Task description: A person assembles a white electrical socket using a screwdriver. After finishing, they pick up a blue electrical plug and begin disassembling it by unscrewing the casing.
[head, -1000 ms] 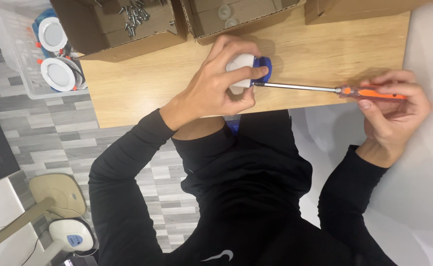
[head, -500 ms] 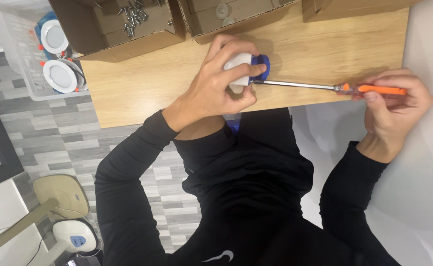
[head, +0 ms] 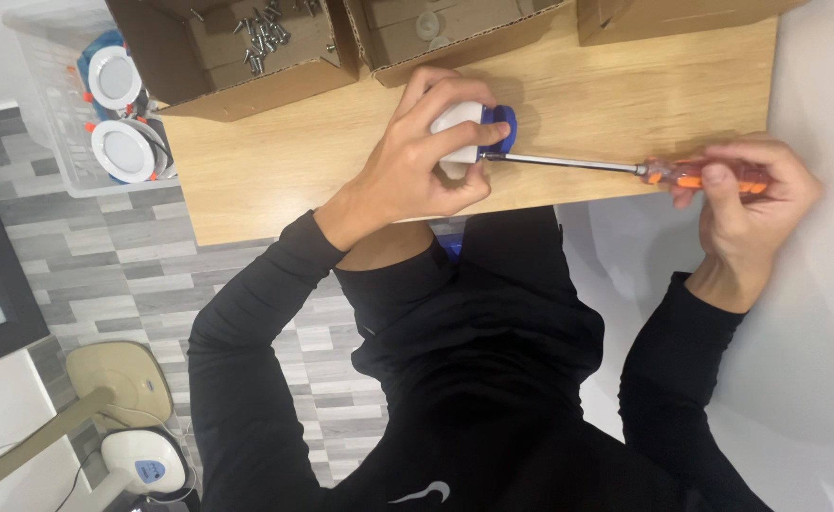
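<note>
My left hand is closed around a small white round fitting with a blue part, pressing it onto the wooden table. My right hand grips the orange handle of a long screwdriver. The metal shaft lies level along the table's near edge and its tip meets the fitting at the blue side. My fingers hide most of the fitting.
An open cardboard box with loose screws stands at the table's back left, with two more boxes beside it. A clear bin of white round lamps sits left of the table. A lamp base is on the tiled floor.
The view has shifted slightly. Both hands keep their hold and the screwdriver stays against the fitting.
</note>
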